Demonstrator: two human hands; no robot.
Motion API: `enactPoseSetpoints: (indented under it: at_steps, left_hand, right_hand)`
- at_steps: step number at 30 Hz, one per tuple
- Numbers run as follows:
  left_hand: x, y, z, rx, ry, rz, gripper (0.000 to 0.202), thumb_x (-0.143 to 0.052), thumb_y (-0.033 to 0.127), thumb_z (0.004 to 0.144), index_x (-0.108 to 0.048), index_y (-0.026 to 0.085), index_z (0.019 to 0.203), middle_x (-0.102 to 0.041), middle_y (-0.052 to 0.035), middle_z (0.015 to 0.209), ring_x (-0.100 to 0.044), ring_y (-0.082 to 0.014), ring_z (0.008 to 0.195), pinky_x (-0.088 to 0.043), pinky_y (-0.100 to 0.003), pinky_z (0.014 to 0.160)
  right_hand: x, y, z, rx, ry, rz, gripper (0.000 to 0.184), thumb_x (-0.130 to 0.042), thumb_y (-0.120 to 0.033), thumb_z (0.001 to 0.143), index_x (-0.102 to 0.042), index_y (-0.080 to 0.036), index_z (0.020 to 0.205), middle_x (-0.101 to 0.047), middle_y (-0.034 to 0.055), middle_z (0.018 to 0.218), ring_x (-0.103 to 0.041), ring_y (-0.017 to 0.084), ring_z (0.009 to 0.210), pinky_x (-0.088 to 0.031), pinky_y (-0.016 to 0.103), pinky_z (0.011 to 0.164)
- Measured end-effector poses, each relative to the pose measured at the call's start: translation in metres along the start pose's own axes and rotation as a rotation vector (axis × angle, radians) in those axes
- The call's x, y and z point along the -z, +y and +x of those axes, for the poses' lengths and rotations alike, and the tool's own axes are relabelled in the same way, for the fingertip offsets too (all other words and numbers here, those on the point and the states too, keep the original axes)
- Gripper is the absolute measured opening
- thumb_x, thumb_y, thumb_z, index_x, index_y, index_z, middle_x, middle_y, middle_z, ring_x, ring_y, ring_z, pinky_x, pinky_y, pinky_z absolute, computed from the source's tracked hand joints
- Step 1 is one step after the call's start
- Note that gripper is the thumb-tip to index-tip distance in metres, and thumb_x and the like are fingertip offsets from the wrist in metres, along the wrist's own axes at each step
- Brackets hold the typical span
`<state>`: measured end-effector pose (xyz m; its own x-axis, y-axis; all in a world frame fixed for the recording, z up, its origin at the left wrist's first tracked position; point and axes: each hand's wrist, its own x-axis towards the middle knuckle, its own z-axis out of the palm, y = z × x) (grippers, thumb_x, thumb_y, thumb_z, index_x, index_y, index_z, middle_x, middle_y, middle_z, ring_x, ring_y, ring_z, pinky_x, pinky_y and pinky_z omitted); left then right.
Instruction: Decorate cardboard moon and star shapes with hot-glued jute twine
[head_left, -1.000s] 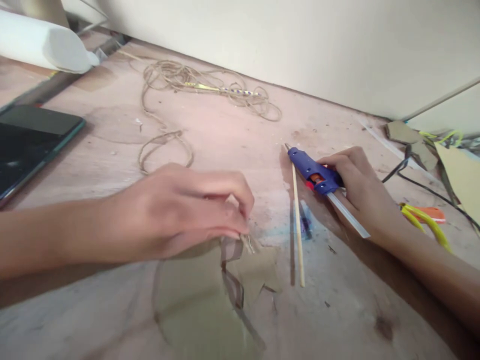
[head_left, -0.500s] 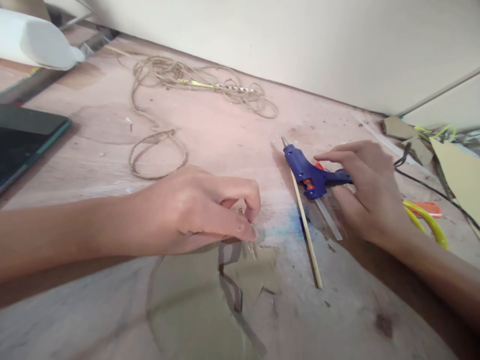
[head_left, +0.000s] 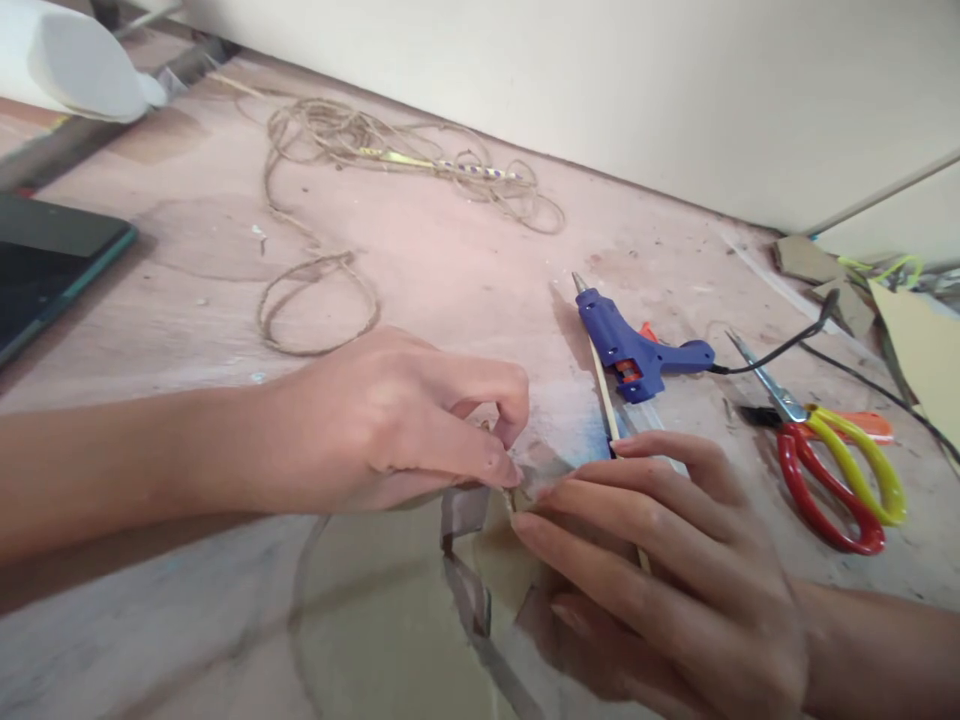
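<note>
My left hand (head_left: 405,430) is closed in a pinch on a short piece of twine (head_left: 511,503), whose other tip shows above the thumb. From the right, my right hand (head_left: 675,580) meets it, fingertips closed about the twine's lower end. Below both hands lies a flat piece of cardboard (head_left: 375,610) with a notched right edge, partly covered by my right hand. A blue glue gun (head_left: 619,335) rests on the table just beyond my right hand. A thin wooden stick (head_left: 604,390) runs from under the gun to beneath my right fingers.
Scissors (head_left: 840,465) with red and yellow handles lie at the right by an orange-handled cutter (head_left: 870,427). Tangled twine (head_left: 322,135) spreads at the back around a patterned stick (head_left: 480,171). A dark phone (head_left: 60,260) and white bottle (head_left: 75,65) are at left.
My right hand has left the glue gun, which now rests on the table, and has come down and left to the twine. My left hand keeps its pinch.
</note>
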<state>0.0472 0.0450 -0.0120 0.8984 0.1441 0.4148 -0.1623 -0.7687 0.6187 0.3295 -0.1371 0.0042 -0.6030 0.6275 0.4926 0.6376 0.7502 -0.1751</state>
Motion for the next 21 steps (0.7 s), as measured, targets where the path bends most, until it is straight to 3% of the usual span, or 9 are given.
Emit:
enactPoseSetpoints:
  at_steps: [6,14,21]
  left_hand:
    - [0.0006,-0.0002,0.0032,-0.018,0.0,0.055,0.014,-0.089,0.023,0.124,-0.088,0.033,0.115,-0.067,0.0064,0.077,-0.058,-0.0143,0.062,-0.045,-0.032,0.068]
    - [-0.0006,-0.0026,0.0,-0.029,-0.004,0.11,0.014,-0.085,0.028,0.128,-0.088,0.034,0.116,-0.069,0.0055,0.08,-0.058,-0.014,0.063,-0.044,-0.034,0.068]
    - [-0.0007,-0.0014,0.003,-0.014,0.001,0.033,0.019,-0.091,0.015,0.119,-0.088,0.034,0.118,-0.064,0.007,0.079,-0.057,-0.013,0.063,-0.047,-0.03,0.068]
  right_hand:
    - [0.0071,0.0006,0.0068,0.012,-0.037,-0.005,0.029,-0.069,-0.016,0.12,-0.087,-0.013,0.143,-0.101,0.0028,0.126,-0.089,0.021,0.111,-0.058,0.048,0.113]
    - [0.0053,-0.0008,0.0071,0.0,-0.052,-0.024,0.032,-0.068,-0.016,0.117,-0.087,-0.015,0.143,-0.101,0.0011,0.127,-0.09,0.021,0.11,-0.06,0.049,0.11]
    - [0.0049,-0.0002,0.004,0.001,-0.046,-0.01,0.033,-0.073,-0.016,0.115,-0.091,-0.011,0.142,-0.1,0.0043,0.129,-0.091,0.023,0.113,-0.063,0.051,0.112]
